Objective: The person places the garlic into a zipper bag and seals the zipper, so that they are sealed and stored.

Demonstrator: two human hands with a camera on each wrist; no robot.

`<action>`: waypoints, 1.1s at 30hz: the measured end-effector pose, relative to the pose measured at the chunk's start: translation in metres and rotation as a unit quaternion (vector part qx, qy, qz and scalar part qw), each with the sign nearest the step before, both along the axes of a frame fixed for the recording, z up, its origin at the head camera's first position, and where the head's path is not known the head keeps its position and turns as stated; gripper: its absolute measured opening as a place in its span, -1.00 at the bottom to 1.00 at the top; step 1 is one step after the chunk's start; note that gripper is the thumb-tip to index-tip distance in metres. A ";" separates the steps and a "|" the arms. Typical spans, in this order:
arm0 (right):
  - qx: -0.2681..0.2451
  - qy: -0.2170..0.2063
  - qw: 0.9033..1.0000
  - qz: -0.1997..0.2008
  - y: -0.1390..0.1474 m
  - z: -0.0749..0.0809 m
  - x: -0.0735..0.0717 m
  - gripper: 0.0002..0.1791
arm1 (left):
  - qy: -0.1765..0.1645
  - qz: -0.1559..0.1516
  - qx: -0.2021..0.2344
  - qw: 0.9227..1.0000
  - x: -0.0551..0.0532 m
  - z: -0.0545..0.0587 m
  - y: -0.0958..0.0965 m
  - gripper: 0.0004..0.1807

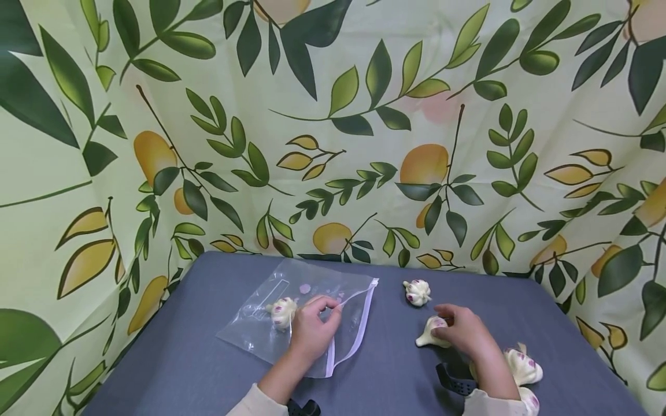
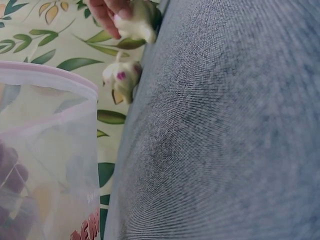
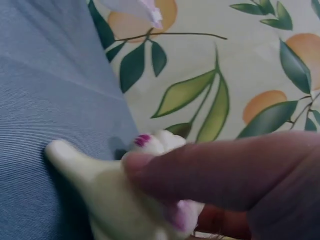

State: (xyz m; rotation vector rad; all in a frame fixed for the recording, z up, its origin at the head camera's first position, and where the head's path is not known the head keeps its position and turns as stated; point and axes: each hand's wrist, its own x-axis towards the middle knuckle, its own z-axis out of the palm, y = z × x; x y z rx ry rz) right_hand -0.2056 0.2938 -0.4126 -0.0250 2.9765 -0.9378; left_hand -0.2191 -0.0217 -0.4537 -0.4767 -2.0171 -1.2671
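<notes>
Pinching a garlic bulb (image 1: pixel 428 336) in the grip of the right hand (image 1: pixel 468 332), right of centre over the surface (image 1: pixel 390 358); holding the clear bag (image 1: pixel 250 335) close to its mouth in the grip of the left hand (image 1: pixel 314 326). Hard to tell whether lifted or touching down. Apparently at the pick-up step of bagging garlic, with one bagged bulb (image 1: pixel 282 314) inside, towards the left. Next, likely to call for carrying the pinched bulb leftward, spreading the mouth wider and letting go well past the zip strip (image 1: pixel 366 323). Could snag on the limp edge if held too narrow. Also to be reached, judging by position: a far bulb (image 1: pixel 417 293) just beyond the right hand, and near bulbs (image 1: pixel 524 367) at the near right, partly behind the forearm (image 1: pixel 491 370). In material, thin, glossy, creased film for the bag, edged in pale lilac; for the garlic, rounded, lobed, creamy white with purple patches, smooth, tapering to a blunt stalk. Finely ribbed and grey-blue underneath; behind, softly rippled drape (image 1: pixel 291 202) printed with leaves and orange fruit.
</notes>
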 end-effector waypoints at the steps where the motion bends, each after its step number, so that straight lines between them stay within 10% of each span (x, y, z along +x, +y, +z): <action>1: -0.004 0.003 1.000 0.001 -0.003 -0.001 0.000 -0.43 | 0.003 0.001 -0.002 1.000 0.000 0.000 0.000 -0.87; 19: -0.148 -0.045 0.979 0.132 -0.016 -0.020 -0.001 -0.37 | 0.004 -0.043 0.007 0.999 -0.002 -0.002 0.000 -0.87; 33: -0.163 -0.037 0.970 0.179 -0.015 -0.026 -0.006 -0.33 | 0.006 -0.041 0.003 0.999 -0.002 -0.003 0.000 -0.87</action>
